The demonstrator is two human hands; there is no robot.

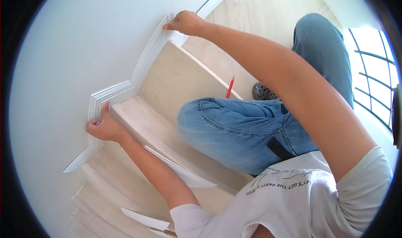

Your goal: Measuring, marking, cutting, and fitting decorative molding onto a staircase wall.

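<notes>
Ribbed white skirting moulding runs along the wall in a zigzag that follows the stairs. My left hand is closed on its lower part, thumb pointing up along the face and fingers curled at the wall-side edge. Farther up, my right hand pinches the moulding's upper end, beside a corner of the stair. Both hands keep it against or very close to the wall; any gap behind it cannot be seen. Below my left forearm, a loose length of ribbed white moulding lies on a step.
Pale wooden stairs descend toward the lower left. A red pencil rests near a step's white edge, close to my bent knee. White offcuts lie on lower steps. A barred window is at the right.
</notes>
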